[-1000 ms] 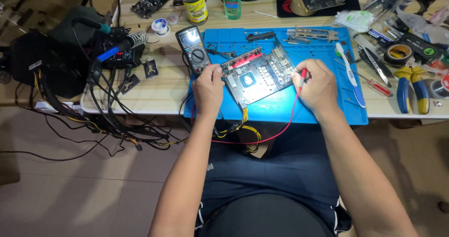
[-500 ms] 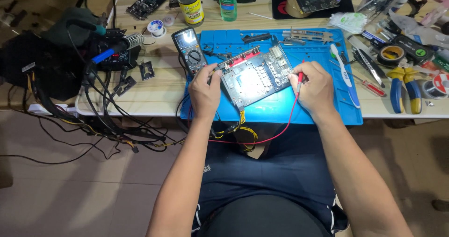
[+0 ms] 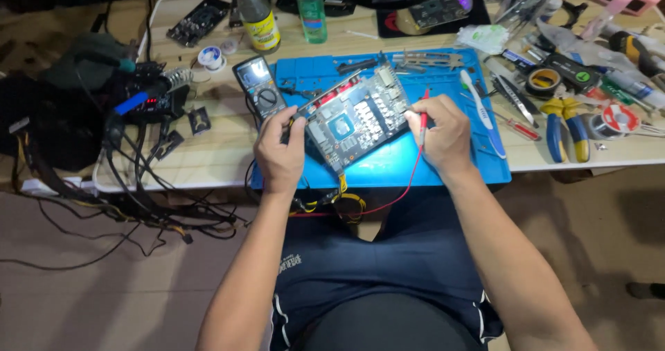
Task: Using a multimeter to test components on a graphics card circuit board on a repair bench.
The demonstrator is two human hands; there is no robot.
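While the left hand (image 3: 279, 150) grips the grey rectangular circuit board (image 3: 357, 115) by its edge, the right hand (image 3: 443, 133) pinches a red test probe (image 3: 424, 115) against it, over the blue mat (image 3: 395, 160).

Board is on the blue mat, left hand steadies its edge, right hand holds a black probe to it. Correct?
Nearly. In the head view the probe in the right hand is red, with a red lead trailing down off the table edge, not black. The rest holds: the circuit board sits over the blue mat and the left hand grips its left edge.
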